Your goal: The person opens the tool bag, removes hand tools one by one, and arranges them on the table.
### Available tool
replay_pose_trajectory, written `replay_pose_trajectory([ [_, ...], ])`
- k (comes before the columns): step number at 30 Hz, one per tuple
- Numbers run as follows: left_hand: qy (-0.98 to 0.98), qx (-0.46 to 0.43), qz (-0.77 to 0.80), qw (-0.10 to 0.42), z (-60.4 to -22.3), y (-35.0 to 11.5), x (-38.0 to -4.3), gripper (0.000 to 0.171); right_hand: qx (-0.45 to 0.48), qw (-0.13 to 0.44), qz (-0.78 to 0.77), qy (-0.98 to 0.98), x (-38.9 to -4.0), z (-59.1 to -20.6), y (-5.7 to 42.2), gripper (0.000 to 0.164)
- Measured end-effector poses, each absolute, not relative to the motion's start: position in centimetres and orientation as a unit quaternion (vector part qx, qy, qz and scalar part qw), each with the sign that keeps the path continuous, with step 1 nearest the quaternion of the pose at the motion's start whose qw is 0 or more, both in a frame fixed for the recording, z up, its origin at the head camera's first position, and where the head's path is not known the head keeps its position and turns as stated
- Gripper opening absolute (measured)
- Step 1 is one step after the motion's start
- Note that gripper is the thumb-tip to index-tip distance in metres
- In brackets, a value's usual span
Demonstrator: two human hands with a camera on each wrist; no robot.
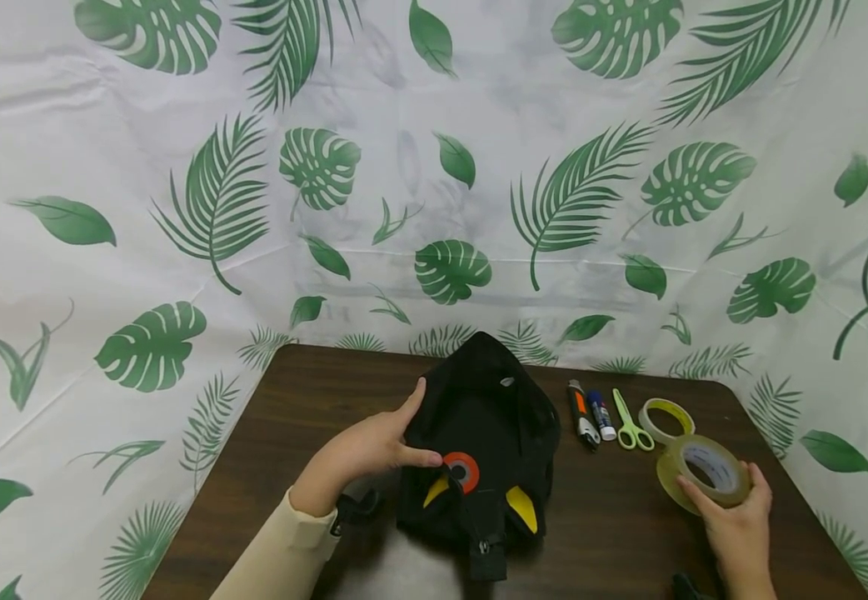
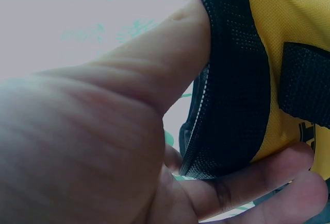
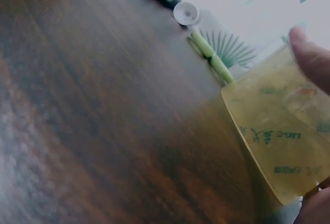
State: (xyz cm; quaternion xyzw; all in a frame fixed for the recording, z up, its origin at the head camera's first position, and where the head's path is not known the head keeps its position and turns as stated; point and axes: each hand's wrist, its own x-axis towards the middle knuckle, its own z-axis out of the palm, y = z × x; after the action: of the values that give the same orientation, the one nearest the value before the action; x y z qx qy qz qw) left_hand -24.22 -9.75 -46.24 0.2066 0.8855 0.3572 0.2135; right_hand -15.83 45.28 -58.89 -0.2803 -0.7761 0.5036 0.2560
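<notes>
A black and yellow bag (image 1: 471,417) stands with its mouth spread wide at the middle of the table. My left hand (image 1: 366,446) grips its left edge, thumb and fingers on either side of the zippered rim (image 2: 227,105). Close by the thumb tip is an orange ring with a grey centre (image 1: 461,472), within the bag's outline. My right hand (image 1: 740,529) holds a wide roll of clear yellowish packing tape (image 1: 677,479) at the table's right side, thumb and fingers on opposite edges. Printed lettering shows through the tape roll (image 3: 278,136) in the right wrist view.
Right of the bag lie a box cutter (image 1: 582,417), a blue and white glue stick (image 1: 601,415), green scissors (image 1: 629,425) and a narrower tape roll (image 1: 666,419). The dark wooden table (image 1: 344,383) meets a leaf-patterned cloth (image 1: 374,167) behind.
</notes>
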Motion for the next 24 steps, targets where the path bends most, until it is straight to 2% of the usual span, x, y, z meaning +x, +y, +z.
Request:
replay_pose_trajectory([
  [6, 0.885, 0.207, 0.357, 0.214, -46.2, -9.7, -24.2, 0.122, -0.258, 0.295, 0.578, -0.716, -15.9, -58.9, 45.3, 0.107],
  [13, 0.887, 0.219, 0.351, 0.208, -46.1, -9.7, -24.3, 0.123, -0.177, 0.368, 0.640, -0.651, -16.0, -58.6, 45.0, 0.098],
  [24, 0.882, 0.220, 0.357, 0.212, -46.2, -9.7, -24.3, 0.123, -0.059, 0.447, 0.727, -0.518, -15.4, -57.9, 45.0, 0.086],
])
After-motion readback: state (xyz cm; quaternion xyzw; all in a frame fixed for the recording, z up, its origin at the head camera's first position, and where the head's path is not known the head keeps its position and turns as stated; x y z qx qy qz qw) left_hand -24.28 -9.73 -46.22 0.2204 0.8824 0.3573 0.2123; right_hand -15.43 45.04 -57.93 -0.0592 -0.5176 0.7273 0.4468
